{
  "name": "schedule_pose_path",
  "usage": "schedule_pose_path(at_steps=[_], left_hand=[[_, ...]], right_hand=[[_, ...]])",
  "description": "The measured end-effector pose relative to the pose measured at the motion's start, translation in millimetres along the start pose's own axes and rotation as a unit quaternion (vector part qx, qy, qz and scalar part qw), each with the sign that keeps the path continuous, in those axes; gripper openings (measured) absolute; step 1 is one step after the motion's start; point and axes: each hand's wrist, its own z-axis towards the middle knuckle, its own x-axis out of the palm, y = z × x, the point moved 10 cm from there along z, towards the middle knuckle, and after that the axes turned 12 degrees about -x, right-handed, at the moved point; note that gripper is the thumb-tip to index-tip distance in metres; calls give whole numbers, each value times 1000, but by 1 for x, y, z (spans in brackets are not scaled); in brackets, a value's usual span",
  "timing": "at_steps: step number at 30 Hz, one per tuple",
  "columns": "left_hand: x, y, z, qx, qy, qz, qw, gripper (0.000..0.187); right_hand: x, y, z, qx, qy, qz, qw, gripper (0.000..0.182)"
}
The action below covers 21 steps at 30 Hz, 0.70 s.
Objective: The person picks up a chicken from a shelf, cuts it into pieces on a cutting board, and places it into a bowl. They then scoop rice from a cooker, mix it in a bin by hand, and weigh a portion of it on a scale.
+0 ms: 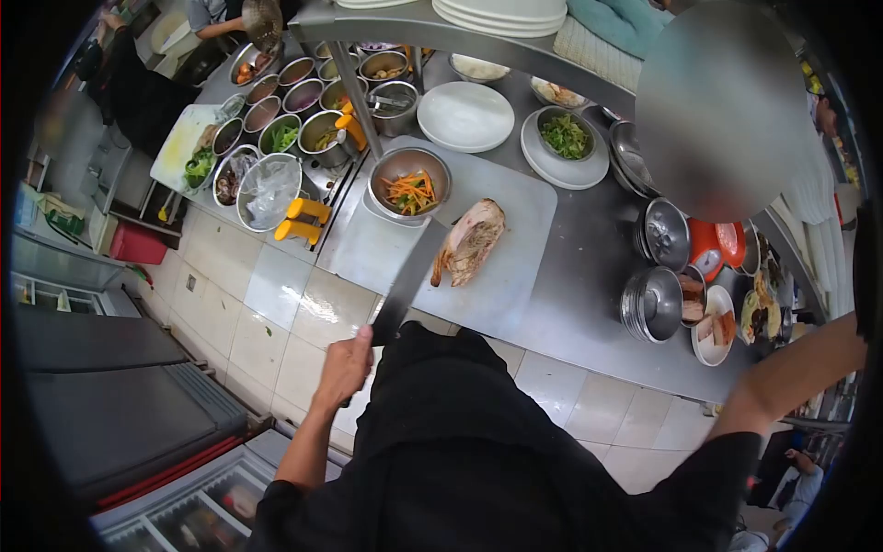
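The left hand (343,366) is clenched on a cleaver (407,279) at the counter's (589,267) near edge. Its blade tip lies just beside the cooked meat (470,241) on the cutting board (515,267). The right hand is out of view.

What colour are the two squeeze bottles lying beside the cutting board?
The squeeze bottles are yellow; the head view shows them clearly, lying left of the white cutting board.

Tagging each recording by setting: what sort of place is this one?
Most likely a commercial kitchen: a long stainless-steel counter, rows of round metal ingredient tubs, stacked white plates overhead, and the left hand holding a broad cleaver beside cooked meat.
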Motion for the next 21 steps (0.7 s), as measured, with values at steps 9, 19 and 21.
schedule_pose_path(at_steps=[9, 19, 21], left_hand=[[-151, -83, -22, -55, -115, 123, 984, 53], [-173, -196, 116, -136, 23, 365, 921, 31], [-169, -195, 138, -176, 47, 387, 904, 29]], right_hand=[[323, 169, -409, 45, 526, 365, 767, 51], [382, 188, -512, -42, 737, 288, 610, 53], [365, 182, -521, 19, 724, 310, 616, 49]])
